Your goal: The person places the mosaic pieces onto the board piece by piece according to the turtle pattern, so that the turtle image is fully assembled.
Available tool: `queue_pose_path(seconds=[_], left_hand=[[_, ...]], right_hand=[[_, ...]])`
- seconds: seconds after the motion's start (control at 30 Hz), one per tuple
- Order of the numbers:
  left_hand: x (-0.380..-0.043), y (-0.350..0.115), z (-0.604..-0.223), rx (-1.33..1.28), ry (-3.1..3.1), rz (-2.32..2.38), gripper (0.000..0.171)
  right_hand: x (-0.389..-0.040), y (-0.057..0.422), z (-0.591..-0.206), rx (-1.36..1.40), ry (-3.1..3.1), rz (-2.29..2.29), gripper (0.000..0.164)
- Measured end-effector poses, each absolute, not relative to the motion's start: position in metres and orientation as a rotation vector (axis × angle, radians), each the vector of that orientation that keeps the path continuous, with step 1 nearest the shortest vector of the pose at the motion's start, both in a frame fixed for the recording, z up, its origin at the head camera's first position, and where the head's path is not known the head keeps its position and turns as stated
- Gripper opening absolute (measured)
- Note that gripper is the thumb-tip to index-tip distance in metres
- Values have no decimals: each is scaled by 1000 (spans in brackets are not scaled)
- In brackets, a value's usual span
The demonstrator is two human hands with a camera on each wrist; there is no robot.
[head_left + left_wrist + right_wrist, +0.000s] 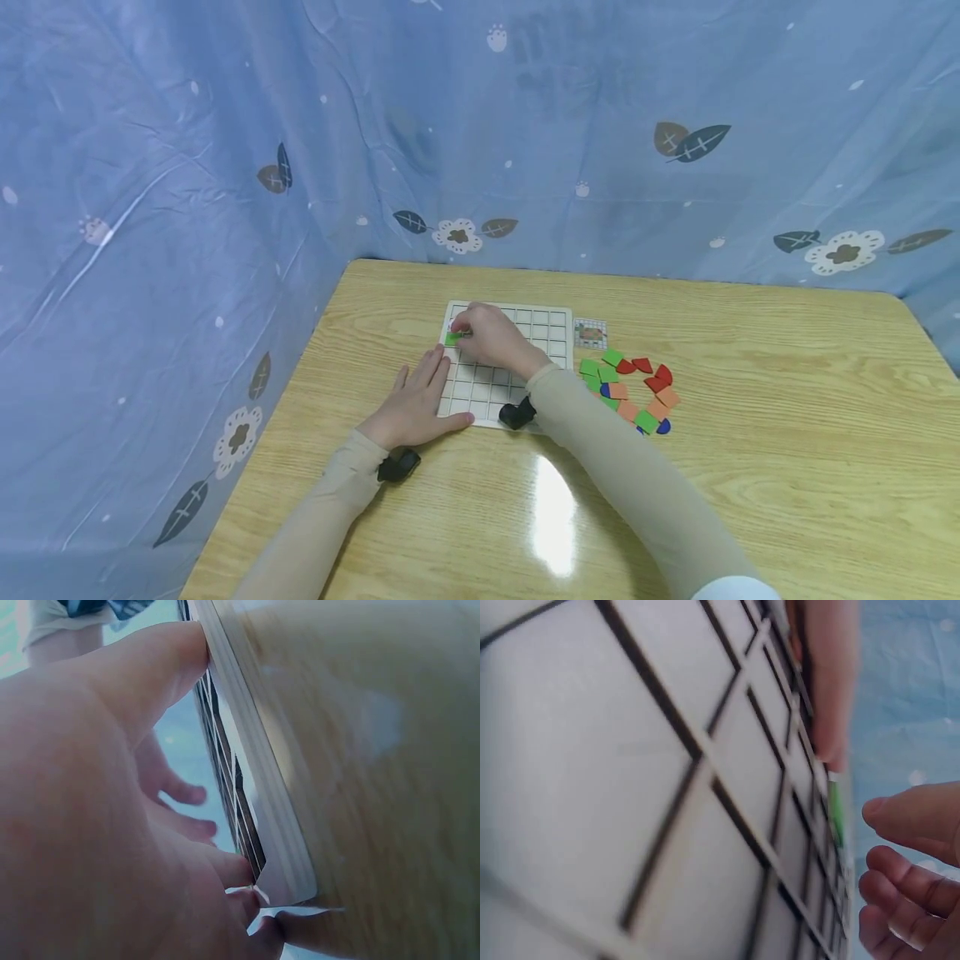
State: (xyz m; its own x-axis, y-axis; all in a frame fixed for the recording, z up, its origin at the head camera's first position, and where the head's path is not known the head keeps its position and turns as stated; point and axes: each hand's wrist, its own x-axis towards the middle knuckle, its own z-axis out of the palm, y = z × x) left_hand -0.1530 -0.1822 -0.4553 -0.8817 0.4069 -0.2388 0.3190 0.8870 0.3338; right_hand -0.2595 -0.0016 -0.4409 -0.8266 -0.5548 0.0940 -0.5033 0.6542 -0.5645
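We saw the L hand spread open, fingertips at the grid board's L side, thumb at its near edge, prob. steadying it. The R hand hovered at the far-L corner, fingers loosely bent, no pc. visible between them, near a green square tile on the grid. Loose tiles & pattern card lay R, prob. for quick reach/ref. We couldn't read the card's design; the R sleeve part-hid some tiles.

Around your right hand you have one grid board below, one green tile just beside it, one card to its right. Farther right: four red pieces, three blue pieces showing, at least six green squares, four-plus orange squares; overlaps.
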Motion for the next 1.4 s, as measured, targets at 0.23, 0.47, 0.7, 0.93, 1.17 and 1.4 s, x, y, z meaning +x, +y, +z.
queue_pose_path(seconds=[0.23, 0.47, 0.7, 0.93, 1.17, 1.4], left_hand=[[-153, -182, -455, 536, 2758, 407, 109], [-153, -182, -455, 543, 2768, 428, 109], [-152, -183, -459, 559, 2765, 431, 110], [-154, -184, -460, 561, 2761, 447, 111], [-155, -186, -461, 551, 2745, 456, 110], [-155, -184, -460, 546, 2745, 449, 110]], right_hand=[[-243, 26, -421, -839, 2812, -948, 26], [-217, 63, -404, -759, 2870, -940, 30], [-190, 120, -402, -667, 2933, -960, 30], [-177, 184, -406, -489, 3020, -894, 30], [-174, 227, -407, -418, 3046, -873, 30], [-177, 255, -418, -409, 2992, -732, 25]])
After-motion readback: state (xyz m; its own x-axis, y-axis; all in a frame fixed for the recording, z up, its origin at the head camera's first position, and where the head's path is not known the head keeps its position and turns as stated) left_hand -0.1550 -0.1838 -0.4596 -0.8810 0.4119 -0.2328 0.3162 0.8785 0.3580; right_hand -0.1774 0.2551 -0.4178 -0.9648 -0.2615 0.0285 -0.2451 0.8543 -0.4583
